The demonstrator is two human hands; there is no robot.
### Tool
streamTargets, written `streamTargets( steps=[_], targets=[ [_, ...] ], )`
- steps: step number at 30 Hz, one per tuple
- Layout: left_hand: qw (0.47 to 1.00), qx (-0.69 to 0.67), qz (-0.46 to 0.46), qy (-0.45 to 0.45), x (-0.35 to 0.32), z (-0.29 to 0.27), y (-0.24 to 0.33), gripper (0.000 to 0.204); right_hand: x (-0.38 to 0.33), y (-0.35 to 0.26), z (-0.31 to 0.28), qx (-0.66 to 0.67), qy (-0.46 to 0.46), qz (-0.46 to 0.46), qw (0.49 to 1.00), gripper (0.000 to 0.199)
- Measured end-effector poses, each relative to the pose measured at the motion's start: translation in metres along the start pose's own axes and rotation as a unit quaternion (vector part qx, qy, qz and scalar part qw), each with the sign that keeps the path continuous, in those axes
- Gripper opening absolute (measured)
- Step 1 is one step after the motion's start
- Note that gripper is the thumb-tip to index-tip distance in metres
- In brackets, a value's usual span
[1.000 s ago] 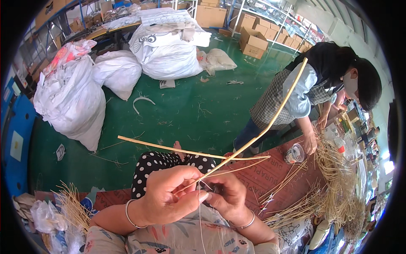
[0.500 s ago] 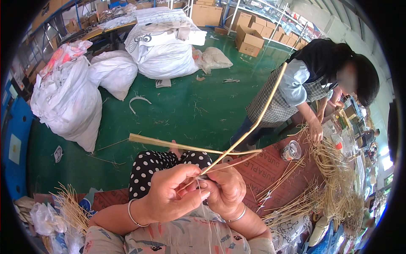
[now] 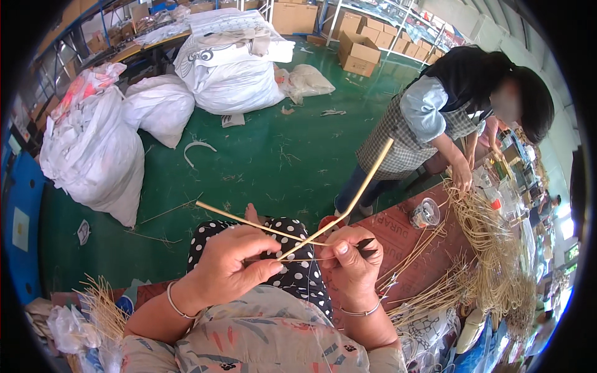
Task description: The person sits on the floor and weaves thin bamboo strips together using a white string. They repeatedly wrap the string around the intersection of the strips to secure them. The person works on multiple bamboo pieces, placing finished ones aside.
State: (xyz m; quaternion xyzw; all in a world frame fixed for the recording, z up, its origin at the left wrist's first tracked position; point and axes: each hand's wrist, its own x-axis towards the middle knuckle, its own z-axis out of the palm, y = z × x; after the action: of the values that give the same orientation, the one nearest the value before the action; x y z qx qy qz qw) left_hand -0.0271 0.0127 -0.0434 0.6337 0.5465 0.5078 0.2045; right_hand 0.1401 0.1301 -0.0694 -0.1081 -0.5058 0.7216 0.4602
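Note:
My left hand [image 3: 231, 269] and my right hand [image 3: 352, 261] meet in front of my chest, over my dotted lap. Two thin pale rattan strips cross between them: one strip [image 3: 239, 219] runs up and left, the other strip [image 3: 362, 186] rises up and right. My left fingers pinch the strips where they cross. My right hand grips them too and holds a small dark tool [image 3: 365, 245] whose tip sticks out to the right.
A person in a checked apron [image 3: 429, 124] bends over a reddish table [image 3: 392, 233] with a heap of rattan strands [image 3: 491, 248] and a clear cup [image 3: 426, 212]. Big white sacks [image 3: 93, 149] stand on the green floor [image 3: 261, 155]. Cardboard boxes [image 3: 357, 53] behind.
The crossed strips have tilted lower. My hands stay together, my right thumb shifted over the crossing. The person at the table has leaned in closer.

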Motion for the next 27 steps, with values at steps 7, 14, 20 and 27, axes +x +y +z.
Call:
streamTargets(
  steps=[7,14,20,27],
  targets=[
    [0.973,-0.211,-0.092,-0.022,0.008,0.007,0.011,0.014,-0.004,0.005,0.0,0.04,-0.061,0.015,0.997,0.009],
    [0.957,0.084,0.121,-0.249,0.009,-0.002,0.03,0.012,0.014,-0.026,-0.027,0.119,-0.169,0.056,0.977,0.041],
    [0.923,0.07,0.196,-0.325,-0.011,0.018,0.037,0.011,-0.005,-0.046,0.022,0.143,-0.538,0.054,0.829,0.012],
    [0.953,0.078,0.145,-0.253,-0.012,0.016,0.028,0.012,0.017,-0.031,-0.002,0.055,-0.468,0.039,0.881,0.008]
  ],
)
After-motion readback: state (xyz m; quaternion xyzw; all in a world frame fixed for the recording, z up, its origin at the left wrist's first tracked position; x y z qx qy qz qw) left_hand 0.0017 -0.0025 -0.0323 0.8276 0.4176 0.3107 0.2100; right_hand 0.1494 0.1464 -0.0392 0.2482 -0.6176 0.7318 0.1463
